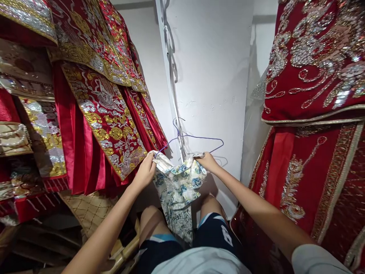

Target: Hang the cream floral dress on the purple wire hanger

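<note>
A white garment with a blue and yellow floral print (182, 186) hangs down between my knees, stretched between both hands. My left hand (146, 167) is closed on its upper left edge. Closed on the upper right edge is my right hand (208, 161). A thin purple wire hanger (202, 137) stands just above the cloth, its hook upward by a pale upright strip. The hanger's left arm runs down to the cloth by my left hand; its right arm shows bare above my right hand. The lower part of the hanger is hidden behind the garment.
Red costumes with gold and silver embroidery (108, 114) hang close on the left. More red beaded garments (310, 152) hang on the right. Ahead stands a pale wall (211, 76) with a white upright strip (168, 64). Bamboo furniture (125, 251) is low at the left.
</note>
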A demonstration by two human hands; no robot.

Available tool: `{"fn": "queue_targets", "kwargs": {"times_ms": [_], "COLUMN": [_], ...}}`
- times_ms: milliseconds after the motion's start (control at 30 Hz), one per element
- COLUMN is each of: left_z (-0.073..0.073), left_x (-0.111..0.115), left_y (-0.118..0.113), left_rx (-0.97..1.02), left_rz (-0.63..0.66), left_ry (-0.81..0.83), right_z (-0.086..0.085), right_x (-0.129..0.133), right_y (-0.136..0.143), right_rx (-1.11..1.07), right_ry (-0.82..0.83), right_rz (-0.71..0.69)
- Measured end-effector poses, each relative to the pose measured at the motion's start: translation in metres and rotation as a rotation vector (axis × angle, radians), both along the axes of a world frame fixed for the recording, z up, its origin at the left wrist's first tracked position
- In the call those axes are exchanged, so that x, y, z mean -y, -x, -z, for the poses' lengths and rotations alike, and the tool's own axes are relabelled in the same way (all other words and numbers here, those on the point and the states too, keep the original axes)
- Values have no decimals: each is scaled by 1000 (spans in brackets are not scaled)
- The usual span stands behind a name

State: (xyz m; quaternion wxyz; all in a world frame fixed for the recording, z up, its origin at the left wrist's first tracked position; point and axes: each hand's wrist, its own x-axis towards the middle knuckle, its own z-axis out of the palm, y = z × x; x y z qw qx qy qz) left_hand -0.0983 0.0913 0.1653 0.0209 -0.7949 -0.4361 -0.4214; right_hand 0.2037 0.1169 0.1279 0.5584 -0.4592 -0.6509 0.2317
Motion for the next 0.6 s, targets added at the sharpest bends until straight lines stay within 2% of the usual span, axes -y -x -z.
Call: {"fn": "queue_targets", "kwargs": {"times_ms": [100, 167, 267, 333, 400, 500, 600], "left_z": [-17, -26, -33, -37, -41, -46, -47], "left_x": [-15, -24, -30, -29, -26, -25, -27], "left_y": [-13, -15, -10, -7, -4, -1, 4], "left_rx": [39, 26, -53, -88, -123, -112, 55], "left_rz": [25, 37, 85, 103, 94, -4, -159], "left_ry": [61, 66, 89, 97, 80, 26, 14], "right_z": [-1, -4, -13, -20, -30, -48, -67], "right_x": [15, 23, 26, 21, 13, 8, 14], "right_y": [4, -1, -23, -43, -61, -85, -100], "right_rx": [6, 12, -48, -77, -30, 70, 4], "right_ry": [-41, -121, -243, -247, -187, -23, 160], "right_rz": [-91, -86, 141, 290, 313, 171, -102]}}
